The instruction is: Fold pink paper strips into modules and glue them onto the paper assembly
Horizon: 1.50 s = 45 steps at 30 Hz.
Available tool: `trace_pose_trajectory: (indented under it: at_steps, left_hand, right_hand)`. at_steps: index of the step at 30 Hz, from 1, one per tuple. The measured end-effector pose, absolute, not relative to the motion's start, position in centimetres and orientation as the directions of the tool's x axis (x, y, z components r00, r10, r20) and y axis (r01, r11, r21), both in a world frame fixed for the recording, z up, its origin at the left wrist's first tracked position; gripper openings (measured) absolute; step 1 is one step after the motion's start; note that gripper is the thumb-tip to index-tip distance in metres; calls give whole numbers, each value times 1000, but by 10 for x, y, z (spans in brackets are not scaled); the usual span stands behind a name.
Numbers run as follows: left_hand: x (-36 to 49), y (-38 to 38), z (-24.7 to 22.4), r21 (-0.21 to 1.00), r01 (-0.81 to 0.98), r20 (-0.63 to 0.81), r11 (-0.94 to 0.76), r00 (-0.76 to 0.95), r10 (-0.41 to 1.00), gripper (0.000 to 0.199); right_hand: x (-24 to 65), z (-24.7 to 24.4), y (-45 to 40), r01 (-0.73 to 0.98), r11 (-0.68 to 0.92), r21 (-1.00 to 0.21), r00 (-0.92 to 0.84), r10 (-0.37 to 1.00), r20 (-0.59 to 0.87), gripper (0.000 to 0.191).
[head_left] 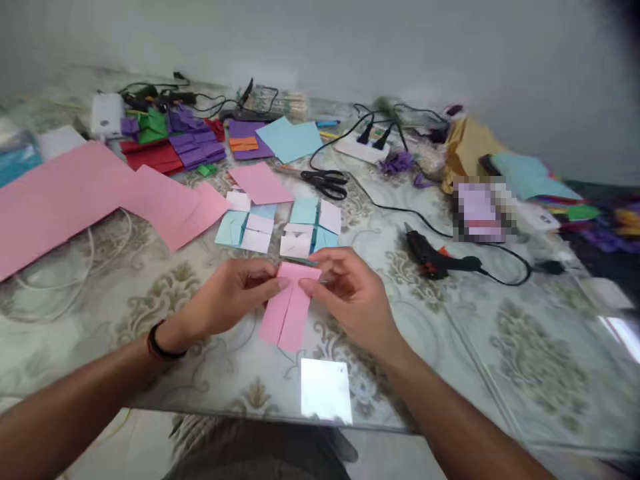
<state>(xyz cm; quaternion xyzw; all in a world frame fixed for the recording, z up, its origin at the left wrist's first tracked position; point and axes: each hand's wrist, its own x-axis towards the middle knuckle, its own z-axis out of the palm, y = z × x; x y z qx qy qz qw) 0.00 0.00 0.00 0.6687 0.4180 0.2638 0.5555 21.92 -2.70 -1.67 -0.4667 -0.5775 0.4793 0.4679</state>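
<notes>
Between my two hands is a piece of pink paper (286, 317), folded so that two flaps meet along a line down its middle, with a narrow fold across the top. My left hand (239, 293) pinches its upper left side, thumb on the front. On the upper right, my right hand (353, 293) grips the paper with the thumb pressed on the front and the fingers curled behind. Just beyond lie two folded blue-and-white paper squares (245, 230), (311, 227) and a flat pink sheet (261, 183).
Large pink sheets (60, 197) spread at the left. Black-handled scissors (325, 181) lie behind the squares. A black glue gun (433, 253) with its cord rests at right, near a white power strip (364, 147). Folded purple paper (197, 148) is stacked at the back.
</notes>
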Motion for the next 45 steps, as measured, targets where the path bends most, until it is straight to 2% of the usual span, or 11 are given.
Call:
trace_pose_trajectory:
  at_steps: [5,8,12,18,25,32,39,45]
  left_hand:
    - [1,-1,-2,947,322,-131,-17,433,892,26]
    - [1,-3,1,916,398,-157,-55,479,864,18]
    - [3,-5,2,893,441,-176,-95,535,826,18]
    - [3,-7,6,896,440,-204,-56,521,829,23]
    - [3,-6,8,879,465,-174,-101,510,842,25]
    - [1,-5,11,876,470,-176,-109,522,835,28]
    - [2,-4,10,880,467,-211,-85,546,811,28]
    - [-1,-1,11,888,458,-265,-46,589,764,30]
  right_hand:
    - [218,-12,-28,136,23,-990,-242,970,-10,18]
    - [217,-8,-28,193,-26,-981,-293,953,-83,17]
    - [216,-8,-27,210,-53,-976,-281,953,-112,15]
    - [215,-11,-29,132,-130,-983,-210,965,-156,16]
    - [215,-12,-31,99,-149,-984,-179,970,-165,14]
    - [218,-13,-28,109,-172,-979,-229,954,-193,19]
    - [218,-16,-28,97,-173,-980,-236,953,-192,25]
    - [217,-15,-27,64,-129,-990,-250,958,-141,20]
